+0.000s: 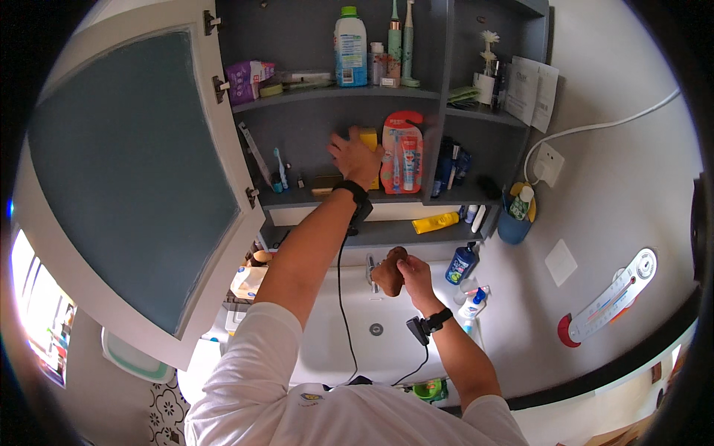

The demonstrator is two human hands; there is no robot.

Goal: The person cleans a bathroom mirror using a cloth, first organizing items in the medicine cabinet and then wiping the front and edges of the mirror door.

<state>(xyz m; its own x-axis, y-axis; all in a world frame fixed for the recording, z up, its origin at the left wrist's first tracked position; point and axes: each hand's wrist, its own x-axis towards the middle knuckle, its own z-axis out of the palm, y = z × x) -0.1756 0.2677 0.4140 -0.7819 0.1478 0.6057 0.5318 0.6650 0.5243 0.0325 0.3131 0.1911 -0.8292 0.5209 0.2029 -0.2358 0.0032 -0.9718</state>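
Observation:
My left hand (355, 159) reaches into the middle shelf of a grey cabinet (357, 98), fingers spread in front of a yellow box (368, 138); whether it touches the box I cannot tell. Right of it stands a red toothbrush-and-toothpaste pack (402, 152). A small blue toothbrush (281, 168) and a flat box lie to the left. My right hand (415, 277) grips a brown cloth (391, 271), bunched up above the white sink (340, 334) and beside the chrome faucet (371, 273). Each wrist wears a black strap with a cable.
An open mirror-cabinet door (139, 184) fills the left side. Bottles and electric toothbrushes (394, 53) stand on the top shelf. A yellow tube (435, 223) lies on the low ledge. Pump bottles (461, 263) stand at the sink's right; a white cable (608, 124) runs to the wall socket.

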